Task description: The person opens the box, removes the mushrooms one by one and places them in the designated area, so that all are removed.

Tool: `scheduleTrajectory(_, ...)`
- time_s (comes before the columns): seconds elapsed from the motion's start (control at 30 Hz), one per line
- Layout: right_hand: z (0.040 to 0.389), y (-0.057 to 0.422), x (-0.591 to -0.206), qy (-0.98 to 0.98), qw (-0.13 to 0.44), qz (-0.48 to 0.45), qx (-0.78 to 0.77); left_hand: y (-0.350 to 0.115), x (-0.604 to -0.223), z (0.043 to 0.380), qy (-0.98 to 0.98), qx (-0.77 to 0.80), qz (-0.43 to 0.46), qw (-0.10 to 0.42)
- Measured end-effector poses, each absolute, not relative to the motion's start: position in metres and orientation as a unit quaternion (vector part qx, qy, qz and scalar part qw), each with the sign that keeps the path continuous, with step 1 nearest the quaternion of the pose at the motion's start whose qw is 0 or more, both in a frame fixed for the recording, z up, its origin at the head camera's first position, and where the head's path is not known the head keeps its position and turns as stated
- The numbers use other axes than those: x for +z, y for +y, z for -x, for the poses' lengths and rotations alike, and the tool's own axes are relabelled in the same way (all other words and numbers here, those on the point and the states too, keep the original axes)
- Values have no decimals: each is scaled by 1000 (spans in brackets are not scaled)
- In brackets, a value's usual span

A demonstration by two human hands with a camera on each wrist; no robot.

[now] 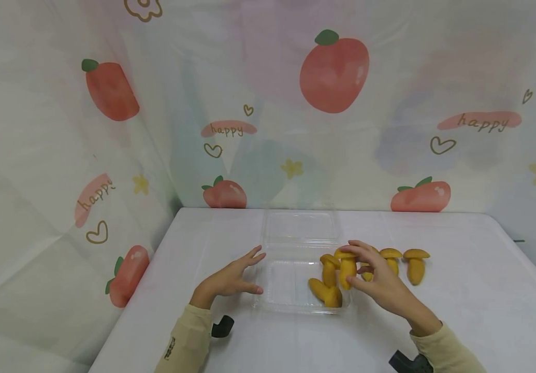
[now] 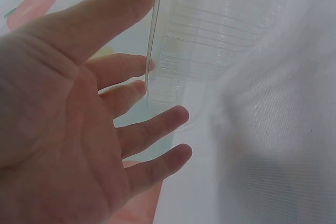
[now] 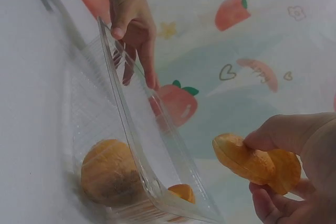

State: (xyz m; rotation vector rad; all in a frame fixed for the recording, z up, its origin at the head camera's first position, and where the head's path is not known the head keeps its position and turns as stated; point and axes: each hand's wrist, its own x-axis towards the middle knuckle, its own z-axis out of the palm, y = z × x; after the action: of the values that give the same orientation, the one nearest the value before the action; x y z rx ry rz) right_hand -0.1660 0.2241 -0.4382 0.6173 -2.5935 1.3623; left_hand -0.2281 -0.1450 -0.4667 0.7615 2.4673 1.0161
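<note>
Head view: pinches a yellow mushroom (image 1: 348,272) between thumb and fingers of the right hand (image 1: 381,285), at the right side of a clear box (image 1: 286,282), near the two mushrooms (image 1: 329,274) inside it. Cap at the top and stem toward the near side, long axis running nearly straight up and down in this view. Spreads the left hand (image 1: 228,280) at the opposite side of the box, fingers extended and holding nothing. Just to the right of the right hand, across the worktop (image 1: 482,300), a row of spare mushrooms (image 1: 416,267), caps toward the far side. Beyond the box, flat open lid (image 1: 300,227).

Left wrist view: shows straight, parted fingers around the box's thin edge; cannot tell how firmly in contact.

Right wrist view: grips the same mushroom, well apart from the left hand, with stem tip free toward upper left, cap toward lower right by the fingers, long axis slanting between.
</note>
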Motion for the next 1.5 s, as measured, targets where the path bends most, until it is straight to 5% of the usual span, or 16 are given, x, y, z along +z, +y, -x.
scheduleTrajectory(0.93, 175, 289, -441, -873, 165, -166, 429, -144, -467, 227, 873, 360, -274, 180)
scheduleTrajectory(1.5, 182, 336, -452, -891, 154, -100, 416, -144, -470, 228, 876, 359, -271, 176)
